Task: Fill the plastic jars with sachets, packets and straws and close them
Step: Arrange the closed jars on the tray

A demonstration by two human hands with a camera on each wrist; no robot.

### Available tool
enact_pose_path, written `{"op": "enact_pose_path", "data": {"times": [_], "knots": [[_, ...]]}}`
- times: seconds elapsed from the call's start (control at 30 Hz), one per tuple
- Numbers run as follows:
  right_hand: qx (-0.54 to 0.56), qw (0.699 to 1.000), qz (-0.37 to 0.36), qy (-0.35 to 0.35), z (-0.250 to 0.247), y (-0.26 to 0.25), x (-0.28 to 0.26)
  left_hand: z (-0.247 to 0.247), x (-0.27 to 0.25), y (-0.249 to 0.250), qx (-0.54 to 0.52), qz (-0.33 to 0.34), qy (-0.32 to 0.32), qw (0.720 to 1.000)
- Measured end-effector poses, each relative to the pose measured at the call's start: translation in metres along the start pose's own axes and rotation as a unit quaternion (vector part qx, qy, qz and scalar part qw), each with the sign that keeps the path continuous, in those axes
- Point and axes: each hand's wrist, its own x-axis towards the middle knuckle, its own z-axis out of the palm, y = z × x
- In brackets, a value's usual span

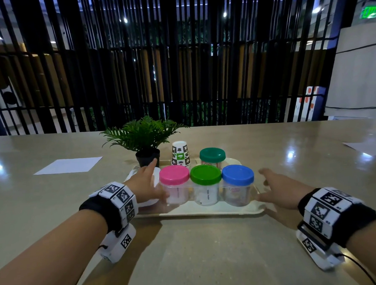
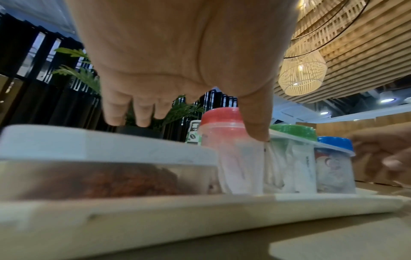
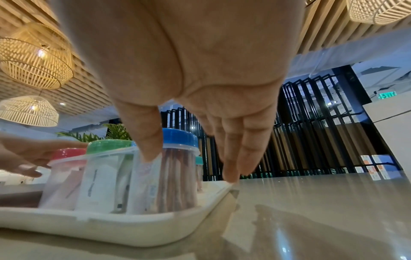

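Three clear, round plastic jars stand in a touching row at the near edge of a smooth cream tray (image 1: 199,212) with rounded corners: the pink-lid jar (image 1: 176,185) on the left, the green-lid jar (image 1: 206,185) in the middle and the blue-lid jar (image 1: 238,184) on the right, each under a ribbed screw cap. White sachets show through the first two walls; the right wrist view shows printed packets and brown sticks inside the blue one. A fourth jar (image 1: 212,156) with a dark green lid stands further back on the tray, beside an upturned printed paper cup (image 1: 180,153). The left hand (image 1: 144,183) is spread, fingers straight, its thumb against the pink-lid jar's wall; it grips nothing. Under that palm sits a low tub (image 2: 106,158) with a white lid and a brownish filling, on the tray's left end. The right hand (image 1: 279,190) is likewise spread and holds nothing, hovering just beside the tray's right edge near the blue-lid jar; whether its thumb touches the jar cannot be told. A small fern (image 1: 142,134) in a black pot stands behind the tray on the glossy stone-like table (image 1: 210,261), with a white sheet (image 1: 68,165) to the left and dark vertical slats beyond.
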Motion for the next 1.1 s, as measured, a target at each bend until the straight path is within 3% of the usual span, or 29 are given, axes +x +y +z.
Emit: {"op": "enact_pose_path", "data": {"times": [0.1,0.17,0.4,0.77,1.1], "knots": [[0.060,0.997,-0.055,0.012,0.001,-0.007,0.002,-0.001,-0.001,0.012,-0.049,0.068,0.003,0.996],[0.029,0.996,-0.082,-0.007,0.004,-0.011,0.006,0.004,-0.002,0.021,-0.029,0.082,0.009,0.996],[-0.035,0.997,-0.064,0.000,0.000,-0.024,0.013,0.011,-0.002,0.038,0.066,0.066,0.041,0.995],[-0.059,0.994,-0.062,0.066,-0.001,-0.024,0.018,0.011,0.010,0.038,0.049,0.055,0.031,0.997],[-0.068,0.994,-0.059,0.061,-0.002,-0.023,0.017,0.013,0.010,0.037,0.053,0.062,0.039,0.996]]}}
